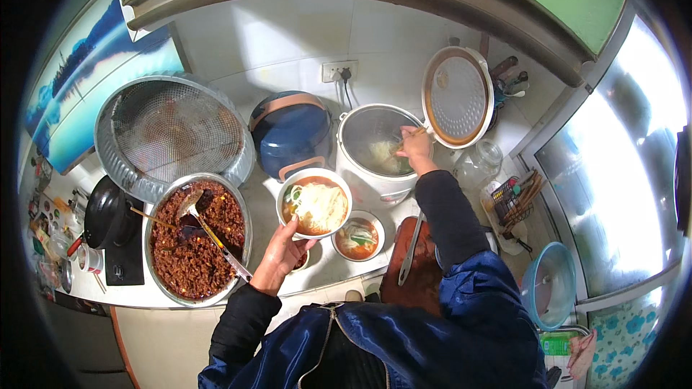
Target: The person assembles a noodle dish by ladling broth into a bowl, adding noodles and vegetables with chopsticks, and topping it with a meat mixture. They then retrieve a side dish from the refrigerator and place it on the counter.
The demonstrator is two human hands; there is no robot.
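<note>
My left hand (pixel 282 254) holds a white bowl (pixel 281 215) by its near rim; pale noodles (pixel 321 206) and some greens lie in reddish broth in it. My right hand (pixel 415 146) grips wooden chopsticks (pixel 401 146) over the open white rice cooker (pixel 373 182), their lower ends at pale noodles (pixel 383 151) in the steamy pot. A second bowl (pixel 336 251) with broth, noodles and greens stands on the counter below the cooker. Behind my left hand a small bowl (pixel 306 265) with dark red contents is partly hidden.
A steel basin (pixel 247 227) of reddish-brown minced food with a ladle (pixel 208 229) stands left. Behind it leans a large perforated metal strainer (pixel 173 129). A blue lidded appliance (pixel 292 129) stands beside the cooker. A brown board (pixel 419 281) bears a long-handled utensil (pixel 411 251); a glass jar (pixel 478 162) stands right.
</note>
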